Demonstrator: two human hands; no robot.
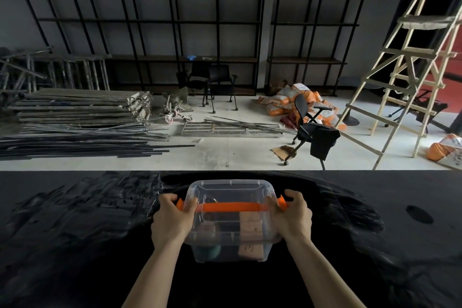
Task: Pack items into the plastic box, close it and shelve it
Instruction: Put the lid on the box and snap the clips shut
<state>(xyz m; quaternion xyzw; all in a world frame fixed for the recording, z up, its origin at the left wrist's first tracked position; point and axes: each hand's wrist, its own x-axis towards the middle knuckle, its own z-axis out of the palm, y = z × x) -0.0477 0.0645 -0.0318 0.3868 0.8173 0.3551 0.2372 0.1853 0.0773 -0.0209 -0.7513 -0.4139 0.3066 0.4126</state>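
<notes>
A clear plastic box (231, 227) with its lid on stands on the black table (75, 232) right in front of me. An orange handle (230, 207) lies across the lid, with orange latches at both ends. Through the walls I see a beige block (250, 227), a dark green round item (212, 251) and a dull pinkish item. My left hand (172, 220) grips the left side of the box at the orange latch. My right hand (291, 217) grips the right side at the other latch.
Beyond the table's far edge lie stacked metal poles and planks (82, 117) on the floor at left. Black office chairs (312, 130), orange sacks (295, 100) and a wooden ladder (405, 70) stand at right. Black shelving (175, 20) covers the back wall.
</notes>
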